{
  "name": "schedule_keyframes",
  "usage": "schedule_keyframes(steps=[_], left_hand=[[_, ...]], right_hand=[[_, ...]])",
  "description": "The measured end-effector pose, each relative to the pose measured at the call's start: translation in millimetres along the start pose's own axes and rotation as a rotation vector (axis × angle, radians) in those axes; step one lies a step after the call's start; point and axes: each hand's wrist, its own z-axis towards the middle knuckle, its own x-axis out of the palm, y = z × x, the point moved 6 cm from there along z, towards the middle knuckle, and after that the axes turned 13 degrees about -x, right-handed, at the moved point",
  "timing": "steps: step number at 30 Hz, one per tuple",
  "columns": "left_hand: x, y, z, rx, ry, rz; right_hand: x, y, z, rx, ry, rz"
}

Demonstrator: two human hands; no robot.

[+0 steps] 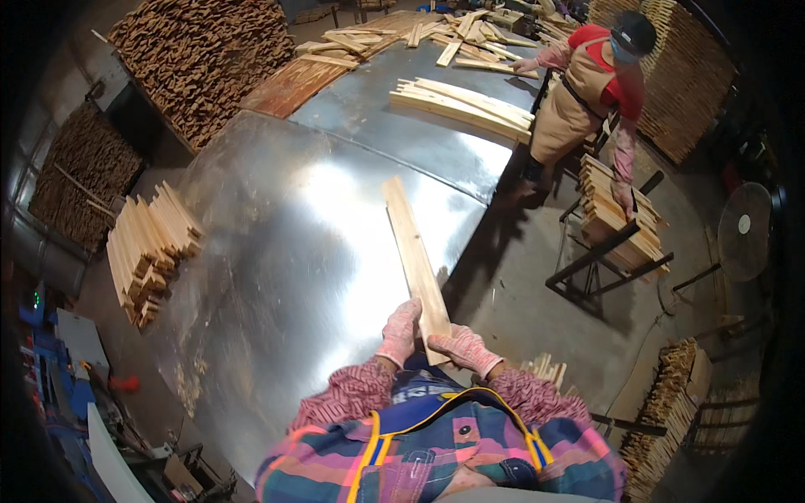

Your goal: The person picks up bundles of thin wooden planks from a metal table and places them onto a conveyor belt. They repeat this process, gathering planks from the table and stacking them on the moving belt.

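I hold one long pale wooden plank [412, 247] by its near end over a shiny metal table [285, 251]. The plank lies flat and stretches away from me toward the table's middle. My left hand [399, 332], in a pink work glove, grips the plank's left edge. My right hand [462, 348], also gloved, is closed on the near end from the right. Both hands sit close to my chest, at the table's near right edge.
A stack of pale planks [465, 106] lies on the far table part, with loose planks [436, 38] behind. A co-worker [591, 92] stands far right beside a rack of stacked planks [616, 214]. More plank piles lie left [151, 247] and lower right [667, 411]. A fan [744, 230] stands right.
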Motion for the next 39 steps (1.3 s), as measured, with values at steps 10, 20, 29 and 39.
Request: schedule_keyframes(steps=[10,20,29,39], left_hand=[[-66,-54,52,-0.326,-0.157,-0.828],[-12,-52,134,-0.395,-0.358,-0.666],[118,-158,335,-0.39,-0.43,-0.536],[236,-233,526,-0.547,-0.083,-0.051]], right_hand=[[-167,307,271,-0.642,-0.21,-0.23],[-166,240,422,-0.409,-0.208,-0.366],[-576,252,624,-0.679,-0.622,-0.858],[-656,180,694,-0.24,-0.171,-0.919]])
